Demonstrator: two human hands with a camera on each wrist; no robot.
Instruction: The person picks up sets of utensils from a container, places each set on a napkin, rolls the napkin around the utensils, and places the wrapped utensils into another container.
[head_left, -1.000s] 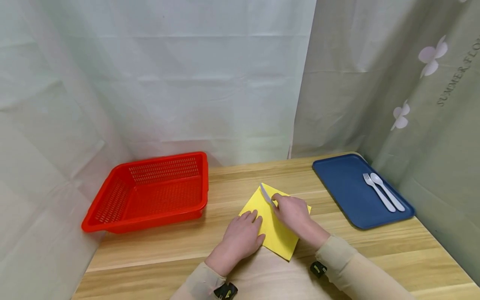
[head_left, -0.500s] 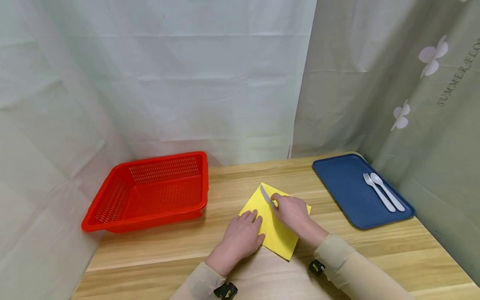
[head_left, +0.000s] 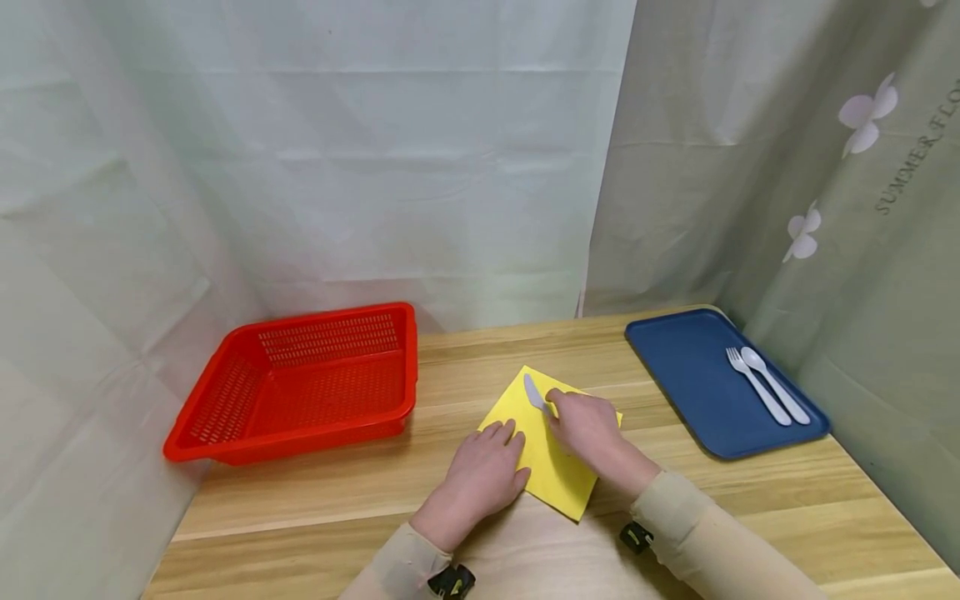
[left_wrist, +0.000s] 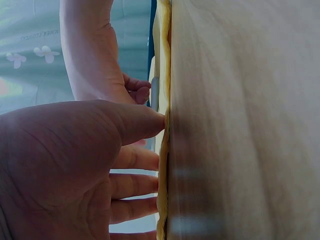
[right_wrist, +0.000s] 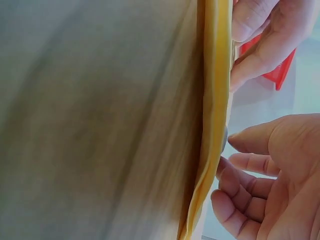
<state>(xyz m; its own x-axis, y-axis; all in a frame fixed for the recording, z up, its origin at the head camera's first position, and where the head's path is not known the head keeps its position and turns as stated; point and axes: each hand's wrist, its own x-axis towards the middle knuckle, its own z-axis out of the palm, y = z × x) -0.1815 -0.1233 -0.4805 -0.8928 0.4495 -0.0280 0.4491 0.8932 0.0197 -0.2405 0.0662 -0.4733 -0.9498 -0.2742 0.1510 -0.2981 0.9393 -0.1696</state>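
A folded yellow cloth (head_left: 558,483) lies slantwise on the wooden table. My left hand (head_left: 487,467) rests on its left side, fingers spread; the thumb touches the near edge in the left wrist view. On top of the cloth is a pale grey table knife (head_left: 533,392), its rounded blade pointing to the far corner. My right hand (head_left: 588,425) holds the knife by the handle, which the fingers mostly hide. In the right wrist view, the cloth (right_wrist: 215,100) shows several stacked layers, with thumb and fingers of the right hand (right_wrist: 285,175) close above.
To the left stands a red plastic basket (head_left: 330,400) with slotted walls. A blue tray (head_left: 675,375) at the right holds a white fork (head_left: 759,387) and a white spoon (head_left: 778,388) side by side. Pale curtains (head_left: 420,167) hang behind the table.
The knife's blade has turned and shifted slightly to the right, showing more of its flat side. My left hand and the cloth have stayed put.
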